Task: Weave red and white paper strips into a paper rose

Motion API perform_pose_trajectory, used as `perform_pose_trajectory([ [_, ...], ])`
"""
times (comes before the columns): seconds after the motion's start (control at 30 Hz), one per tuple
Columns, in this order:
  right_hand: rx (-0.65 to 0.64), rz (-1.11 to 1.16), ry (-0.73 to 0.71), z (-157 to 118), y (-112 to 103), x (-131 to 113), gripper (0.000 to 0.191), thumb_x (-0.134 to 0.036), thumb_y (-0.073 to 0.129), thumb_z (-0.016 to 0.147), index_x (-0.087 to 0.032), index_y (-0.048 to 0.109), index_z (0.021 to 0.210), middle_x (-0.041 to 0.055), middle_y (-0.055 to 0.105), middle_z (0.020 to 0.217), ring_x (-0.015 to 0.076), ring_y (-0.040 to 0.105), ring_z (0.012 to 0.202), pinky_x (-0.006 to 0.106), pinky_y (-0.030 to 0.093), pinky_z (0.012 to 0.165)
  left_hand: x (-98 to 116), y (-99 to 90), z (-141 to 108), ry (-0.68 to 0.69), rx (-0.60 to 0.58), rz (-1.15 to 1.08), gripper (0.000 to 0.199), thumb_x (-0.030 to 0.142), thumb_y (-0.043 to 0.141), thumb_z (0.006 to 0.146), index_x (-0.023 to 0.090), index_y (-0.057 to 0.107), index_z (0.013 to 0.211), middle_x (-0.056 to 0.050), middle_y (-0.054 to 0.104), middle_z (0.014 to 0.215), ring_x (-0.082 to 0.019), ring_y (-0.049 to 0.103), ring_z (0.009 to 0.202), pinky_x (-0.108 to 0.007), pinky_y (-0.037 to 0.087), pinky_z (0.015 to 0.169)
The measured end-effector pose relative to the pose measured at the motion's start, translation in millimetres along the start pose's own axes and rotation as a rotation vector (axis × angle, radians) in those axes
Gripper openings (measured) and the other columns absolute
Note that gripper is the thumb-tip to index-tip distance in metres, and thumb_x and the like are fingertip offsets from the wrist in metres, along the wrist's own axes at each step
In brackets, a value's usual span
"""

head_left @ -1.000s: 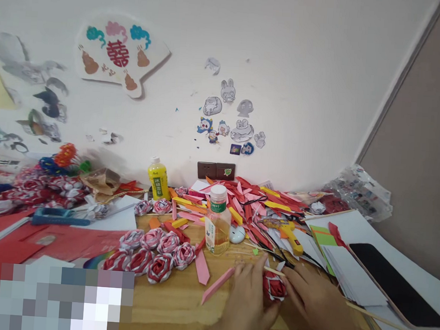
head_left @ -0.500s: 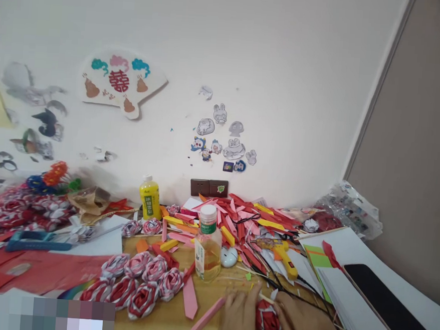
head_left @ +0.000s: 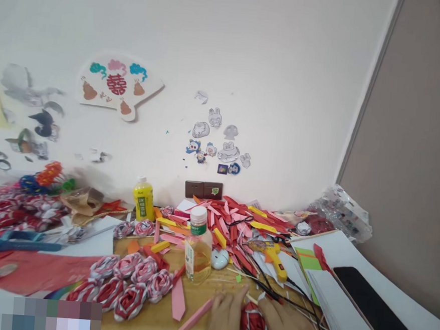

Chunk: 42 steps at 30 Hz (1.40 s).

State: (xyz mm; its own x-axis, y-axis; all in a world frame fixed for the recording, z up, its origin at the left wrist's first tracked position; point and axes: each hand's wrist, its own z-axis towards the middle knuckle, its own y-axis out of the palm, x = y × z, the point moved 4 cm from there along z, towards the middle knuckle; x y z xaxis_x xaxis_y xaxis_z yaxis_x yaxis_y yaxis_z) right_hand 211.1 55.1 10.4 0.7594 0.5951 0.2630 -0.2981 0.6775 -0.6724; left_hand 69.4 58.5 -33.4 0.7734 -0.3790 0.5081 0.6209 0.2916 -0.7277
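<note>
A red paper rose with white edging (head_left: 254, 324) is low in the view, between my two hands. My left hand (head_left: 225, 316) is closed against its left side, knuckles up. From the right, my right hand (head_left: 287, 324) curls against the rose, and a thin pale strip (head_left: 261, 296) shows by its fingertips. The undersides of both hands are hidden. Left of my left hand lies a folded pink paper strip (head_left: 193, 320). Another pink strip (head_left: 178, 300) lies beyond it, close to several finished red, pink and white roses (head_left: 131, 299).
A tea bottle (head_left: 198, 251) stands ahead of my hands, with a yellow drink bottle (head_left: 143, 200) farther back. Folded paper strips (head_left: 235, 216) are heaped by the wall. At right are a yellow glue gun (head_left: 274, 254), black cables (head_left: 271, 289), white paper (head_left: 334, 303) and a phone (head_left: 379, 312).
The whole scene has shifted left and slightly down in the picture as the camera turned. Both hands stay around the rose, which shows a slightly different angle.
</note>
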Motion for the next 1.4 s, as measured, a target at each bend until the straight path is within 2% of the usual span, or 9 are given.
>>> perform_pose_trajectory([
  [0.07, -0.011, 0.027, 0.033, 1, -2, -1, 0.022, -0.007, 0.033, 0.087, -0.02, 0.051, 0.089, 0.0013, 0.062, 0.064, 0.0161, 0.06, 0.051, 0.026, 0.035, 0.05, 7, -9.2, -2, 0.052, 0.028, -0.035, 0.077, 0.014, 0.064, 0.056, 0.019, 0.045, 0.13, -0.014, 0.064, 0.117, -0.034, 0.056, 0.107, -0.052, 0.042, 0.094],
  [0.17, -0.042, 0.145, 0.125, 8, -9, -1, 0.026, -0.008, 0.03, 0.091, -0.021, 0.051, 0.083, 0.0003, 0.061, 0.063, 0.0155, 0.059, 0.054, 0.025, 0.036, 0.051, 16, -24.0, 0, 0.093, 0.027, -0.086, 0.068, 0.016, 0.06, 0.067, 0.018, 0.039, 0.132, -0.013, 0.064, 0.115, -0.032, 0.057, 0.105, -0.051, 0.044, 0.091],
  [0.37, -0.233, 0.375, 0.384, 20, -18, 4, 0.016, -0.017, 0.045, 0.092, -0.019, 0.057, 0.08, 0.0007, 0.064, 0.076, 0.0139, 0.061, 0.068, 0.022, 0.04, 0.059, 26, -39.5, 6, 0.127, -0.008, -0.067, 0.057, 0.019, 0.057, 0.075, 0.016, 0.038, 0.129, -0.013, 0.065, 0.107, -0.029, 0.061, 0.098, -0.046, 0.05, 0.083],
  [0.53, -0.232, 0.429, 0.387, 18, -17, 3, 0.013, -0.017, 0.047, 0.091, -0.017, 0.058, 0.086, 0.0033, 0.066, 0.081, 0.0146, 0.062, 0.074, 0.021, 0.041, 0.063, 25, -36.8, 7, 0.139, -0.053, -0.029, 0.059, 0.024, 0.057, 0.078, 0.015, 0.032, 0.13, -0.014, 0.063, 0.111, -0.03, 0.06, 0.102, -0.046, 0.048, 0.085],
  [0.67, -0.289, 0.366, 0.349, 13, -10, 2, 0.015, -0.02, 0.044, 0.093, -0.017, 0.058, 0.088, 0.0031, 0.067, 0.079, 0.0157, 0.063, 0.071, 0.022, 0.039, 0.06, 26, -37.4, 6, 0.158, -0.052, -0.007, 0.057, 0.025, 0.057, 0.078, 0.016, 0.032, 0.129, -0.014, 0.063, 0.112, -0.03, 0.059, 0.103, -0.047, 0.047, 0.086],
  [0.87, -0.363, 0.325, 0.403, 13, -9, 6, 0.014, -0.022, 0.045, 0.093, -0.019, 0.058, 0.088, 0.0009, 0.068, 0.075, 0.0156, 0.063, 0.066, 0.022, 0.035, 0.054, 28, -38.4, 8, 0.183, -0.049, 0.024, 0.056, 0.027, 0.056, 0.08, 0.016, 0.031, 0.129, -0.013, 0.065, 0.106, -0.029, 0.062, 0.094, -0.046, 0.049, 0.081],
  [0.97, -0.344, 0.368, 0.434, 18, -15, 6, 0.011, -0.022, 0.048, 0.091, -0.019, 0.059, 0.09, 0.0001, 0.069, 0.077, 0.0154, 0.063, 0.067, 0.022, 0.035, 0.056, 26, -37.7, 8, 0.195, -0.042, 0.042, 0.054, 0.027, 0.057, 0.08, 0.015, 0.033, 0.127, -0.014, 0.065, 0.105, -0.029, 0.062, 0.095, -0.047, 0.048, 0.082],
  [1.17, -0.198, 0.344, 0.435, 22, -26, 4, 0.007, -0.021, 0.054, 0.087, -0.019, 0.06, 0.091, 0.0014, 0.068, 0.079, 0.0163, 0.061, 0.067, 0.024, 0.033, 0.057, 25, -38.1, 8, 0.234, 0.007, 0.076, 0.056, 0.026, 0.056, 0.08, 0.014, 0.032, 0.128, -0.016, 0.063, 0.11, -0.031, 0.059, 0.101, -0.047, 0.048, 0.083],
  [1.4, -0.183, 0.318, 0.409, 20, -21, 3, 0.013, -0.021, 0.05, 0.091, -0.018, 0.059, 0.082, 0.0015, 0.067, 0.072, 0.0151, 0.06, 0.063, 0.024, 0.03, 0.054, 27, -40.4, 8, 0.266, 0.045, 0.12, 0.051, 0.023, 0.056, 0.079, 0.014, 0.036, 0.125, -0.014, 0.065, 0.104, -0.031, 0.061, 0.098, -0.046, 0.048, 0.082],
])
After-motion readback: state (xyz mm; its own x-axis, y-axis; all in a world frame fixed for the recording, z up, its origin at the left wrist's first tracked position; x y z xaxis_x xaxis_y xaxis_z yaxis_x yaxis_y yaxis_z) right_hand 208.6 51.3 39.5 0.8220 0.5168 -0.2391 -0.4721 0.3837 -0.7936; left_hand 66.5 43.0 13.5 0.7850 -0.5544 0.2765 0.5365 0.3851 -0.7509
